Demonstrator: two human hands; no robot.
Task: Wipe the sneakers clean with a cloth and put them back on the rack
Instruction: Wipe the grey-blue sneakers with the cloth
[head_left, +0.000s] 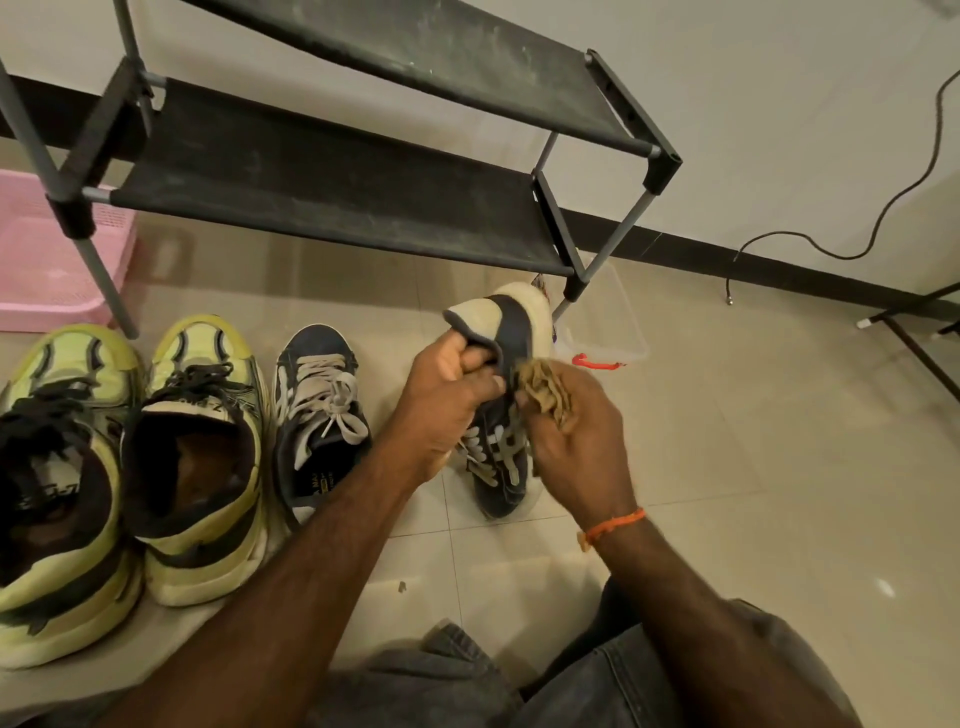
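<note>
We find a navy sneaker held off the floor in front of the rack, heel end up and away from us, toe end pointing down toward the floor. The left hand forms the holding grip, its fingers curled over the collar at the heel opening. The right hand is clamped on a crumpled tan cloth, which touches the shoe's side just beside the left thumb, above the laces.

In our judgement the wiping of this shoe is under way, and neither shelf that we see carries a shoe. To do it well, we advise keeping the left grip firm at the collar so the shoe does not swing, and drawing the cloth away from that grip, down the side panel toward the toe. The pale sole, beyond the grip, needs its own pass.

Its navy partner and two yellow sneakers stand on the floor to the left of the grip.
</note>
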